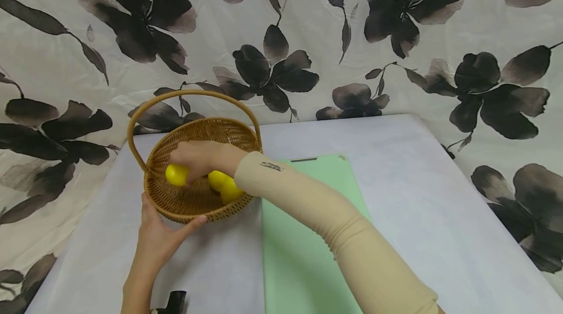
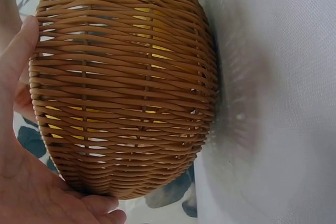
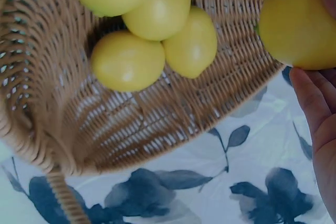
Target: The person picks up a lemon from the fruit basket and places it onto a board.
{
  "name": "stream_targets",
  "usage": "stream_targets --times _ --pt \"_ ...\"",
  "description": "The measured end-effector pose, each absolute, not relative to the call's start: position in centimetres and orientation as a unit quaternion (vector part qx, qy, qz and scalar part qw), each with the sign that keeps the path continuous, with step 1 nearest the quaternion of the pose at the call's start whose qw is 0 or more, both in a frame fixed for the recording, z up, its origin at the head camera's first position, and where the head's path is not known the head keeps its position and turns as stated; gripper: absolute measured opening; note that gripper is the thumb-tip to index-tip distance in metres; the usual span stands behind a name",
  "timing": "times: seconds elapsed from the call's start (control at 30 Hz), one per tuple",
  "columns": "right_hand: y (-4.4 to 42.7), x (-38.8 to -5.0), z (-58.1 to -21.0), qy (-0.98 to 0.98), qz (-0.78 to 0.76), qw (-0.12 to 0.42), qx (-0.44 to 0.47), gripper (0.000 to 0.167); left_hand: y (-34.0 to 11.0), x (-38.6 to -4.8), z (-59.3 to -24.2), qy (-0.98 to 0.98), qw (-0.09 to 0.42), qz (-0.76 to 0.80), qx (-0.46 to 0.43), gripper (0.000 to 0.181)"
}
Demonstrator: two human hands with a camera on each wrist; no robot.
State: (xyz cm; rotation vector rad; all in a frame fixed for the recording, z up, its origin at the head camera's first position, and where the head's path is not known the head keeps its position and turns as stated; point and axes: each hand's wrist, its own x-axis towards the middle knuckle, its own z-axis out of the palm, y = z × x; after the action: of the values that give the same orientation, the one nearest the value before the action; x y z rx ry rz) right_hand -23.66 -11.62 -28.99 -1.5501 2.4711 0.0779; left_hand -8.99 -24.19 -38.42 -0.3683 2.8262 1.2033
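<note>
A brown wicker basket (image 1: 180, 206) with a tall arched handle stands at the left of the table, tilted a little towards me. My left hand (image 1: 156, 238) holds its near left side, thumb along the front rim; the left wrist view shows this hand (image 2: 31, 182) against the woven wall (image 2: 126, 87). Inside the basket, my right hand (image 1: 195, 157) grips a yellow lemon (image 1: 177, 175) near the left wall. The right wrist view has that lemon (image 3: 296, 27) between thumb and fingers (image 3: 310, 95). Several other lemons (image 3: 128, 61) lie clustered in the basket, partly hidden by my forearm in the head view.
Right of the basket, a light green cutting board (image 1: 303, 250) lies under my sleeved right forearm (image 1: 308, 201). A small black object (image 1: 176, 300) sits at the near edge by my left wrist. Behind the white table (image 1: 422, 196) hangs a floral cloth (image 1: 325, 50).
</note>
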Motion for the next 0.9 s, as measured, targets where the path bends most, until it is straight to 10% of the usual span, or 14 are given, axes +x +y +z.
stream_targets --times 0.9 --pt "-3.7 -23.1 -28.7 0.859 -0.063 0.093 -0.500 0.058 -24.0 -9.5 -38.6 0.913 0.026 0.381 -0.146 0.137"
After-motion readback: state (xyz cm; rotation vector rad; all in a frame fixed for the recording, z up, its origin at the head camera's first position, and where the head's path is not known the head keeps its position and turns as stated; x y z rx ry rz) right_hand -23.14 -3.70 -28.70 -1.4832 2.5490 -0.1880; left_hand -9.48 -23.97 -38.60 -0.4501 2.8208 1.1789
